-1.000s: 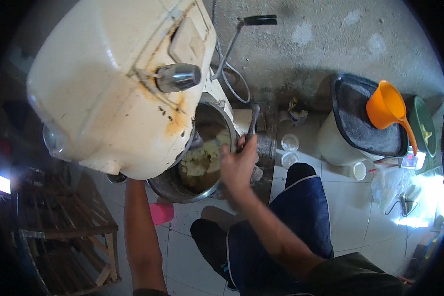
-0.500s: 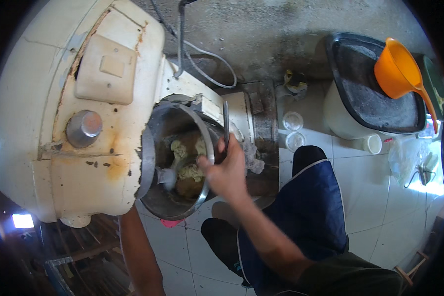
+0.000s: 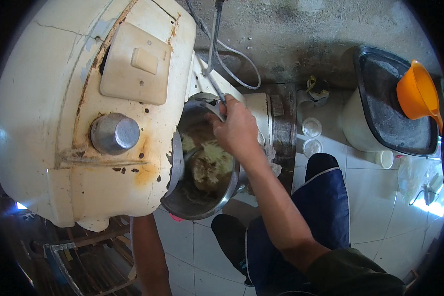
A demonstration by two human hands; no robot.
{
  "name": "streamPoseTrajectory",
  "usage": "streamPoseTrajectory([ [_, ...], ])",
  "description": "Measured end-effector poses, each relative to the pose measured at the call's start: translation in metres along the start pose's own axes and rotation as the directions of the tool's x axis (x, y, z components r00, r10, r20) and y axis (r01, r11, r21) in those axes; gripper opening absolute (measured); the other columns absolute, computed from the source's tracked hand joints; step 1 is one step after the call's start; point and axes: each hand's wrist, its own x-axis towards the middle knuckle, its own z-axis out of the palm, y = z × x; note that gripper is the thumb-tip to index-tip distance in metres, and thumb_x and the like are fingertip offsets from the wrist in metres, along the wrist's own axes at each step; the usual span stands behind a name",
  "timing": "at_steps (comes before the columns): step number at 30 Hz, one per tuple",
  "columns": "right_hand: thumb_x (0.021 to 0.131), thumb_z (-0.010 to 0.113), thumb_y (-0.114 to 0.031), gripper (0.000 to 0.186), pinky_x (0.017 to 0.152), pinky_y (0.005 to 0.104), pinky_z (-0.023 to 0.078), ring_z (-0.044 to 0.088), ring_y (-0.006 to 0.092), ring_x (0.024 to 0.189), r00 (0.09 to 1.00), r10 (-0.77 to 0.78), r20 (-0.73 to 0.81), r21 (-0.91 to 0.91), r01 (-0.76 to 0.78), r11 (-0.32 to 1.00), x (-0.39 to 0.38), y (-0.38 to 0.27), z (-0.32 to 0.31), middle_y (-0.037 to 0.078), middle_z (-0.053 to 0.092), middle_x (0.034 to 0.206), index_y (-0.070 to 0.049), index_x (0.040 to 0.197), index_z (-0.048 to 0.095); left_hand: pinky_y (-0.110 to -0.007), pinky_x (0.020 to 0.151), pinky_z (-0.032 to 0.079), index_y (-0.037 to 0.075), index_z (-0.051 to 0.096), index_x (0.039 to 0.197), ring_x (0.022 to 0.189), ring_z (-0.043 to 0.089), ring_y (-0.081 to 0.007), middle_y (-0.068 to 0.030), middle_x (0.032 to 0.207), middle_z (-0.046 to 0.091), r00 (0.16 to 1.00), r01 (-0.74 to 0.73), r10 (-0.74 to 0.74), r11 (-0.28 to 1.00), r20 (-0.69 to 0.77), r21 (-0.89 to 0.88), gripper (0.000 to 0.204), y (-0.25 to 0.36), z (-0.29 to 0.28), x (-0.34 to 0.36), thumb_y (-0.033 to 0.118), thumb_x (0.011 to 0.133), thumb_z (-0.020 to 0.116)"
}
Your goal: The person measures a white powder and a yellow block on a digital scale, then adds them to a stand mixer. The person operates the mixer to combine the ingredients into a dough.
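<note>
A metal mixing bowl [image 3: 230,197] sits under the head of a worn cream-coloured mixer [image 3: 84,182]. Pale, lumpy dough [image 3: 207,170] lies low in it, partly blurred, beside the mixer's grey metal attachment. My right hand [image 3: 238,123] is over the bowl's far right rim, fingers wrapped round a thin grey metal tool [image 3: 215,86]. Its shaft slants up and left out of the fist; its exact kind is unclear. Of my left arm, only the forearm [image 3: 149,251] shows, below the mixer; the mixer and bowl hide the hand.
A switch plate [image 3: 135,64] and a round metal knob [image 3: 115,133] are on the mixer. At right, an orange dipper [image 3: 419,91] rests on a black-lidded tub [image 3: 389,93]. Clear plastic lids [image 3: 312,127] lie on the tiled floor. A metal rack [image 3: 59,261] stands lower left.
My right hand has moved up and away from the dough to the far rim, and the tool now tilts left. The dough has shifted in the bowl. My view has moved left and closer.
</note>
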Motion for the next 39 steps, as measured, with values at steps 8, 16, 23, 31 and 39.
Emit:
streamPoseTrajectory([
  [8,0.090,0.062,-0.030,0.031,0.067,0.0510,0.050,0.066,0.0400,0.074,0.999,-0.018,0.042,-0.089,0.022,0.996,-0.001,-0.007,-0.003,0.018,0.068,0.079,0.000,0.094,0.059,-0.041,0.102,0.042,0.003,0.046,0.134,0.121,0.049,-0.0309,-0.0146,0.132,0.049,1.000,0.029,-0.029,0.999,0.000,0.015,0.058,-0.001,-0.003,-0.001,0.000,0.076,0.050],
  [16,0.089,0.062,-0.026,0.025,0.066,0.0505,0.051,0.065,0.0402,0.074,0.999,-0.035,0.012,-0.079,0.035,0.996,0.001,-0.004,-0.001,0.019,0.067,0.076,-0.001,0.088,0.061,-0.041,0.101,0.043,0.003,0.047,0.134,0.119,0.050,-0.0304,-0.0137,0.131,0.049,0.999,0.049,-0.049,0.998,0.000,0.040,0.061,0.001,-0.002,0.009,-0.003,0.074,0.051],
  [23,0.088,0.062,-0.026,0.025,0.067,0.0498,0.051,0.066,0.0400,0.074,0.998,-0.055,0.007,-0.028,0.056,0.998,0.001,0.000,-0.001,0.021,0.067,0.077,-0.002,0.087,0.063,-0.041,0.100,0.045,0.003,0.047,0.134,0.118,0.052,-0.0300,-0.0128,0.130,0.050,0.974,0.226,-0.224,0.943,0.036,-0.245,0.063,0.029,0.007,-0.044,-0.005,0.072,0.051],
  [31,0.089,0.058,-0.025,0.024,0.073,0.0504,0.051,0.067,0.0403,0.078,0.999,-0.039,0.035,-0.010,0.040,0.999,-0.002,-0.001,-0.005,0.022,0.068,0.081,-0.002,0.095,0.064,-0.043,0.097,0.045,0.005,0.044,0.134,0.119,0.051,-0.0307,-0.0135,0.130,0.049,0.948,0.123,-0.318,0.374,-0.002,-0.919,0.073,0.106,0.055,-0.170,-0.009,0.062,0.051],
  [39,0.089,0.061,-0.030,0.027,0.073,0.0497,0.051,0.066,0.0385,0.084,0.999,-0.041,0.004,-0.029,0.041,0.999,-0.001,-0.001,-0.007,0.018,0.069,0.085,-0.003,0.090,0.063,-0.040,0.089,0.050,0.005,0.051,0.128,0.108,0.057,-0.0302,-0.0131,0.122,0.055,0.969,0.221,-0.245,0.784,0.037,-0.580,0.065,0.035,0.010,-0.080,-0.012,0.065,0.054],
])
